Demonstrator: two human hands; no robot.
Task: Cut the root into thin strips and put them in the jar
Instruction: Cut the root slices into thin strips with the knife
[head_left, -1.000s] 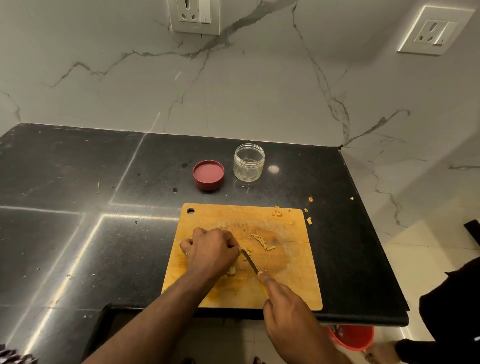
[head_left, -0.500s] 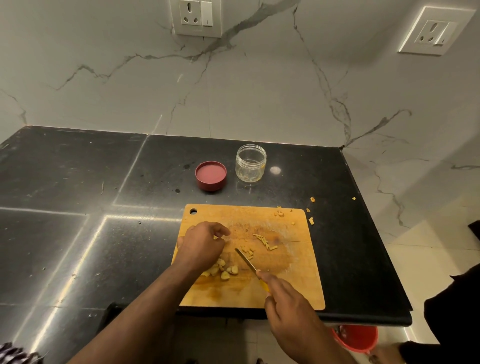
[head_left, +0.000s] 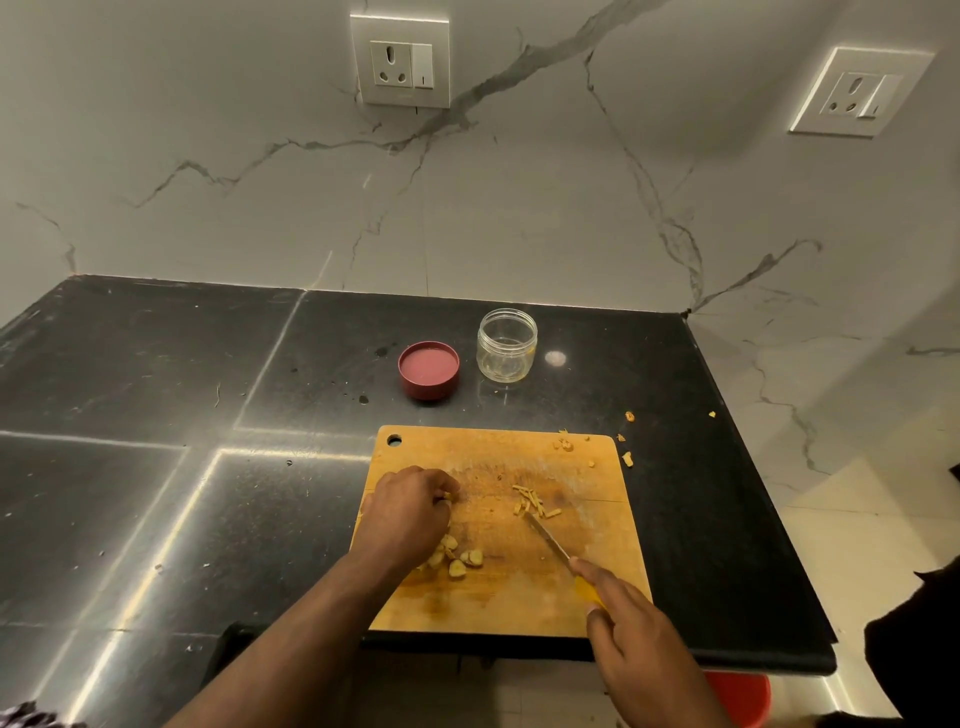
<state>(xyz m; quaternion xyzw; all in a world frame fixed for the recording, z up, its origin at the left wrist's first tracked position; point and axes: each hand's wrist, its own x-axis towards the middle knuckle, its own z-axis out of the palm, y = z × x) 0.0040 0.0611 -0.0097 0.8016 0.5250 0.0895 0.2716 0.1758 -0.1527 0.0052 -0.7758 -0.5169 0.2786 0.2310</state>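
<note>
While our left hand rests curled on the left part of the cutting board, its fingertips seem to pinch a small bit of root at the knuckles' far side, though we cannot tell that for certain. Our right hand grips the knife by its yellow handle at the board's near right corner, with the blade angled toward the board's middle and its tip just beside a small heap of thin strips.

We judge the task to be partway through. Those few strips at the board's centre are cut, yet none appear to be in the jar, which stands open on the tabletop beyond the board's far edge and looks empty apart from a yellowish tint at its base. Its red lid lies upturned just left of it. Several chunky root pieces lie on the board near our left wrist, still to be sliced thin. A few scraps sit off the board's far right corner. Most of the cutting and all of the transfer remain, as far as we can see.
</note>
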